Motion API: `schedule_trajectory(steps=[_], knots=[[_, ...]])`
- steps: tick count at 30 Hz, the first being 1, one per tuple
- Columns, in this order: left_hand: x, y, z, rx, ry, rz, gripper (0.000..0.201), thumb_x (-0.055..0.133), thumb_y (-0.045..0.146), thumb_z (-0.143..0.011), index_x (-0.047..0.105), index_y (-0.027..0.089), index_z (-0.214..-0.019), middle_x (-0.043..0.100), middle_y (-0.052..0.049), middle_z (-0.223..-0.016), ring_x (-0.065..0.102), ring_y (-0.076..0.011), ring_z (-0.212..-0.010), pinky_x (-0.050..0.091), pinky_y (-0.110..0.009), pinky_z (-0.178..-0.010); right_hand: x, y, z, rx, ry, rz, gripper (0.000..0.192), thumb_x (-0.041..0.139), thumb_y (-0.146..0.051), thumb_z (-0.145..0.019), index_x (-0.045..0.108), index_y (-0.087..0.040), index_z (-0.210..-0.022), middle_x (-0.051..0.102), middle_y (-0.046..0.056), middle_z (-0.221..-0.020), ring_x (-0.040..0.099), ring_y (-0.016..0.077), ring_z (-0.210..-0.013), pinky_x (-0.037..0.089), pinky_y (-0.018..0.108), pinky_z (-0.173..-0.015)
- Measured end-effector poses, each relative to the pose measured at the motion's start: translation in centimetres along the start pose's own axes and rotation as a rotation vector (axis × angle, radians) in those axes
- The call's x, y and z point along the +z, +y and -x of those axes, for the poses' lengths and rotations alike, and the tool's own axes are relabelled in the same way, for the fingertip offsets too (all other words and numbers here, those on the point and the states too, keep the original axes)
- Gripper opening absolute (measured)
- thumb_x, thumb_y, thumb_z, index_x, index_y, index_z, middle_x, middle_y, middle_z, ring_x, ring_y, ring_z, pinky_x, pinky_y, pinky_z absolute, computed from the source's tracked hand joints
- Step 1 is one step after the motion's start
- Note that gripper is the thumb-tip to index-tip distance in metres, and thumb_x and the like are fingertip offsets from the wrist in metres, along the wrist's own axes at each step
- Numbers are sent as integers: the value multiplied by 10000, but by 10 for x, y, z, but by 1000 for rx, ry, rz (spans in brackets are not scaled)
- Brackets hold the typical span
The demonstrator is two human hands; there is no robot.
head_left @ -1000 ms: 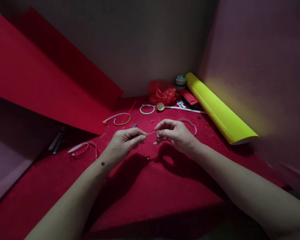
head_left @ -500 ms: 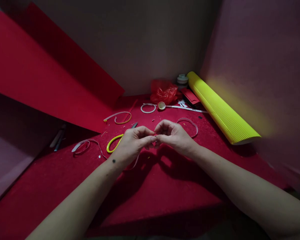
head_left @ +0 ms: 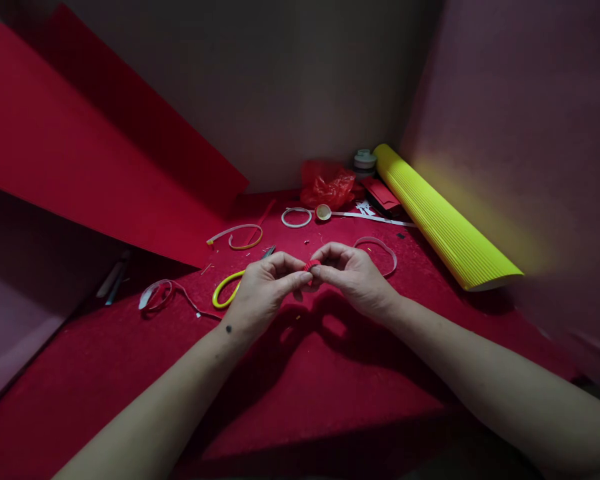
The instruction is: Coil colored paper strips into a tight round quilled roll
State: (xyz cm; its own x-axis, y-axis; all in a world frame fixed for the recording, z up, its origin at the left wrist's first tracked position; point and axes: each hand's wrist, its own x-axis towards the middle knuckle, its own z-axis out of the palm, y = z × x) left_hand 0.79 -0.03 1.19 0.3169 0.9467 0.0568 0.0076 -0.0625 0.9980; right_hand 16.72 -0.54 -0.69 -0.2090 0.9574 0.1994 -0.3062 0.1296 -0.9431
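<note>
i am holding a small red coil (head_left: 311, 266) of paper between my two hands, just above the red cloth (head_left: 330, 387) in the middle of the table. my left hand (head_left: 264, 288) pinches it from one side with the thumb and first finger closed tight on it. my right hand (head_left: 353, 275) pinches it from the other side the same way. the fingertips of both hands touch each other around the coil. it is tiny, so i can see only a bit of its red edge.

i think i am in the rolling step, squeezing the coil so it keeps its round shape. the next move needs soft, even pressing. if i let go too fast, i think the coil could spring open.

just past my left hand lies a yellow strip loop (head_left: 226, 288) on the cloth. farther left is a pale strip loop (head_left: 156, 295). near my right hand is another pale loop (head_left: 380, 249). farther back are a white ring (head_left: 297, 217), a little round cup (head_left: 323, 212) and a red plastic bag (head_left: 329, 185). a big yellow ribbed roll (head_left: 440, 223) lies on the right side. a large red sheet (head_left: 95, 160) leans on the left.
</note>
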Motion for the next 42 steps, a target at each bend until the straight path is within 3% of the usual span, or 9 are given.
schedule_trajectory(steps=[9,18,28,35,38,40,42], knots=[[-14,0,-6,-110,-57,-79,193,742,241,-663,599,137,-739,563,39,-561,459,-60,-481,363,-200,-482,-6,5,-6,40,-30,-177,170,709,-171,-677,563,-158,-763,612,-38,-622,604,106,-513,514,273,-554],[-23,2,-6,-201,-62,-124,215,751,251,-625,587,147,-716,558,37,-522,463,-70,-431,361,-193,-431,-10,-3,-10,98,54,-329,235,740,-153,-616,553,-159,-757,650,-21,-665,603,108,-537,499,247,-513],[-13,-1,-4,-266,-96,-210,189,733,267,-628,598,155,-696,567,25,-503,477,-80,-389,356,-178,-374,-12,-10,-9,116,18,-384,208,678,-152,-652,504,-178,-764,721,59,-837,549,70,-481,436,190,-429],[-8,-4,-1,-353,-155,-260,179,694,280,-657,564,169,-708,587,19,-508,477,-87,-376,300,-164,-351,-13,-13,-10,120,40,-406,238,674,-162,-647,488,-193,-792,714,21,-747,545,77,-456,431,183,-407],[-13,-4,-2,-359,-256,-350,139,675,256,-672,564,171,-683,569,32,-511,468,-86,-406,314,-172,-380,-12,-13,-8,128,-3,-379,251,689,-165,-645,491,-191,-797,704,5,-723,565,89,-464,462,201,-415],[-18,-1,-3,-301,-331,-398,118,692,234,-659,601,168,-692,596,20,-576,513,-101,-493,377,-191,-457,-11,-12,-7,124,-36,-358,255,700,-173,-649,490,-188,-794,697,0,-720,574,90,-465,477,206,-417],[-20,5,-4,-207,-334,-402,144,715,243,-655,648,170,-759,644,-10,-702,578,-137,-635,443,-224,-576,-10,-11,-6,127,-61,-343,258,708,-179,-654,490,-185,-792,689,-5,-714,579,90,-464,487,207,-416]])
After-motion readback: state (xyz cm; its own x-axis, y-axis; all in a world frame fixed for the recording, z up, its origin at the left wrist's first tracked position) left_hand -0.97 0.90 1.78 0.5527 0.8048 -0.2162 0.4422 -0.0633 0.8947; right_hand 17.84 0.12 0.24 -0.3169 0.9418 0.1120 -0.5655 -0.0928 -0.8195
